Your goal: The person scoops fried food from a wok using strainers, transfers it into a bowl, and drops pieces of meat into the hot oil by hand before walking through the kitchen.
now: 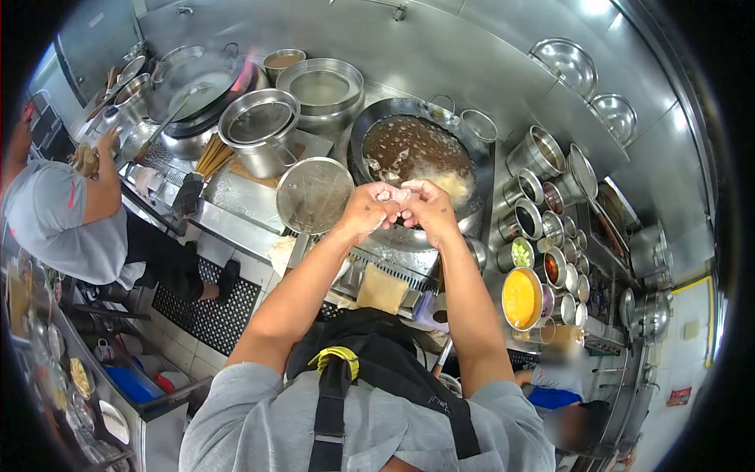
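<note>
My left hand and my right hand meet over the near edge of a large black wok. Their fingers are closed together around a pale, whitish piece of food, whose kind I cannot make out. White residue coats the fingers. Dark bubbling oil fills the wok, with small bits floating and a pale foaming patch at the right. A round mesh strainer lies just left of my left hand, its handle toward me.
Steel pots and a steaming wok stand at the left, near a co-worker. Several metal containers line the right, including a bowl of yellow liquid and chopped green pieces. Another person is at lower right.
</note>
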Demonstrator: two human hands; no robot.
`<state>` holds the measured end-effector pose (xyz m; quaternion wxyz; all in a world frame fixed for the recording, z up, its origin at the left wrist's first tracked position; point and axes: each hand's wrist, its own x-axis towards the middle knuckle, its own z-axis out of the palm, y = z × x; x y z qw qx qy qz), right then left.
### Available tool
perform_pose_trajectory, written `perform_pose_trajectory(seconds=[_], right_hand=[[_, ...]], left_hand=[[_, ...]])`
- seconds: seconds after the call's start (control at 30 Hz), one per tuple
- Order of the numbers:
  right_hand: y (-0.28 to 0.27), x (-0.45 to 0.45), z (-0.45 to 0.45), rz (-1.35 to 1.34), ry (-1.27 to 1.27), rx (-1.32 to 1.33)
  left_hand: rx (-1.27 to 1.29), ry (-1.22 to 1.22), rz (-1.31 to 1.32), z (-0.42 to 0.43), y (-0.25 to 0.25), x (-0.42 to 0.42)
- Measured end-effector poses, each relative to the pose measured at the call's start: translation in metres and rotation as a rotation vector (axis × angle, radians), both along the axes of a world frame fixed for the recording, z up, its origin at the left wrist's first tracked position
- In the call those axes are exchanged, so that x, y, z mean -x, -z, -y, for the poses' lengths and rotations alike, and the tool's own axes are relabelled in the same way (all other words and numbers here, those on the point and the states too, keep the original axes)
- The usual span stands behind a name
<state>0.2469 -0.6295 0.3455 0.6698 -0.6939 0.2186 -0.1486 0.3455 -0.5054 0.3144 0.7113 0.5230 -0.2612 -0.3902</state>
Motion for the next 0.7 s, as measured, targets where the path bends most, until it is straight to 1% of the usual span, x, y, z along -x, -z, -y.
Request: perform_pose_trajectory(seconds=[0.1, 0.13, 0.2, 0.23, 0.27, 0.3, 0.37, 0.43, 0.47, 0.5, 0.57, 0.63, 0.7], right_hand=[[-0.001, 0.007, 0.008, -0.002, -0.042, 0.015], [-0.001, 0.007, 0.012, 0.002, -0.028, 0.042], [-0.001, 0.01, 0.015, 0.03, 0.007, -0.014], [-0.002, 0.011, 0.017, 0.047, 0.023, -0.041], [0.008, 0.013, 0.03, 0.07, 0.101, -0.073], [0.009, 0.017, 0.042, 0.116, 0.179, -0.187], [0.008, 0.029, 0.068, 0.204, 0.335, -0.42], [0.005, 0.038, 0.097, 0.25, 0.321, -0.662], [-0.022, 0.039, 0.088, 0.216, 0.339, -0.656], [-0.03, 0.037, 0.092, 0.279, 0.359, -0.651], [-0.056, 0.03, 0.094, 0.377, 0.392, -0.45], [-0.095, 0.025, 0.077, 0.456, 0.356, -0.324], [-0.105, 0.016, 0.075, 0.473, 0.286, -0.3]], left_hand=[[-0.037, 0.049, 0.116, -0.002, -0.002, -0.008], [-0.033, 0.046, 0.103, -0.001, -0.003, -0.008], [-0.026, 0.04, 0.075, -0.002, -0.009, -0.006], [-0.024, -0.002, 0.002, -0.003, -0.008, -0.006], [-0.021, -0.045, -0.07, -0.007, -0.007, -0.009], [-0.019, -0.088, -0.141, -0.011, -0.005, -0.013], [-0.041, -0.141, -0.148, -0.022, 0.001, -0.028], [-0.078, -0.177, -0.157, -0.031, -0.002, -0.032], [-0.064, -0.164, -0.163, -0.033, 0.001, -0.032], [-0.053, -0.167, -0.232, -0.034, 0.004, -0.032], [-0.038, -0.164, -0.364, -0.036, 0.008, -0.029], [-0.08, -0.169, -0.337, -0.036, 0.012, -0.025], [-0.068, -0.147, -0.313, -0.039, 0.01, -0.019]])
